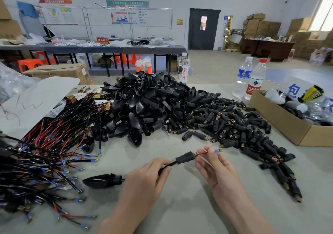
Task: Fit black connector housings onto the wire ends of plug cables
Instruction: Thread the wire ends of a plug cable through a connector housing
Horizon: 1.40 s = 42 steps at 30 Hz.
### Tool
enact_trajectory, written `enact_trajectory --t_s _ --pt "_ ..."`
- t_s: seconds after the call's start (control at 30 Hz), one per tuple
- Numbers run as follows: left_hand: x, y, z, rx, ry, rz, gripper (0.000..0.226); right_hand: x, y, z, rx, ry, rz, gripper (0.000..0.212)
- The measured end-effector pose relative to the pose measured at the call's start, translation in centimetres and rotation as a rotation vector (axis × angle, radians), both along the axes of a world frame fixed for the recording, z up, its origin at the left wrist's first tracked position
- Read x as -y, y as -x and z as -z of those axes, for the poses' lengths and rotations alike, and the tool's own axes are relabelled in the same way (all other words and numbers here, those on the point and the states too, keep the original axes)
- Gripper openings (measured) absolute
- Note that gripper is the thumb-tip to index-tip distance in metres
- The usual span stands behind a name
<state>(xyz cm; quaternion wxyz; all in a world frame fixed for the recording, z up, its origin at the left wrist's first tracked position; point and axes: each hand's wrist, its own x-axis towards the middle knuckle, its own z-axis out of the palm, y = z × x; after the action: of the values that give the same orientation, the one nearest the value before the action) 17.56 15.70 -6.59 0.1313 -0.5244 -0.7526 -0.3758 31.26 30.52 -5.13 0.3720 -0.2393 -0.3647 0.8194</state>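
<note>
A black cylindrical connector housing (pixel 184 157) is threaded on a cable just above the table's near middle. My left hand (pixel 144 181) pinches the black cable (pixel 168 165) just left of the housing. My right hand (pixel 214 167) pinches the red wire (pixel 202 153) coming out of the housing's brass end; a blue-sleeved terminal (pixel 218 150) sticks out past the fingers. A finished black shell with plug (pixel 103 180) lies on the table left of my left hand.
A heap of red and black cables (pixel 46 154) fills the left. Black shells (pixel 144 104) are piled at centre, small brass-tipped housings (pixel 234 125) to the right. A cardboard box (pixel 288 125) and water bottles (pixel 249 78) stand far right.
</note>
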Motion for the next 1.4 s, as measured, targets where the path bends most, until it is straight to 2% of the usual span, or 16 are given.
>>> enact_trajectory --t_s 0.2,0.33,0.57,0.7,0.8,1.0,1.13,1.23,1.4 --pt "-0.2 -0.2 -0.3 -0.004 -0.081 0.011 0.019 0.4 0.4 0.5 -0.027 0.090 -0.119 0.029" --pt "-0.1 -0.3 -0.5 -0.059 -0.071 0.031 0.017 0.5 0.1 0.5 -0.018 0.075 -0.237 0.026" --pt "-0.3 0.1 -0.1 -0.179 -0.059 0.016 0.025 1.3 0.8 0.5 0.056 -0.035 -0.226 0.024" --pt "-0.3 0.7 -0.1 -0.226 -0.080 -0.023 0.027 0.8 0.7 0.3 0.026 -0.054 -0.150 0.023" --pt "-0.2 1.4 0.1 -0.298 -0.050 0.004 0.021 0.3 0.4 0.4 0.000 -0.024 -0.110 0.024" --pt "-0.6 1.2 0.6 -0.309 -0.055 0.043 0.021 1.7 1.0 0.3 -0.047 0.031 -0.271 0.021" --pt "-0.6 1.7 0.5 -0.352 -0.050 -0.018 0.023 1.2 0.8 0.1 -0.054 0.025 -0.229 0.021" --pt "-0.5 2.0 0.4 -0.367 -0.052 -0.070 0.022 0.8 0.7 0.1 -0.065 0.023 -0.195 0.027" --pt "-0.8 1.4 0.5 -0.400 -0.069 -0.027 0.021 1.3 0.8 0.3 -0.062 0.032 -0.254 0.040"
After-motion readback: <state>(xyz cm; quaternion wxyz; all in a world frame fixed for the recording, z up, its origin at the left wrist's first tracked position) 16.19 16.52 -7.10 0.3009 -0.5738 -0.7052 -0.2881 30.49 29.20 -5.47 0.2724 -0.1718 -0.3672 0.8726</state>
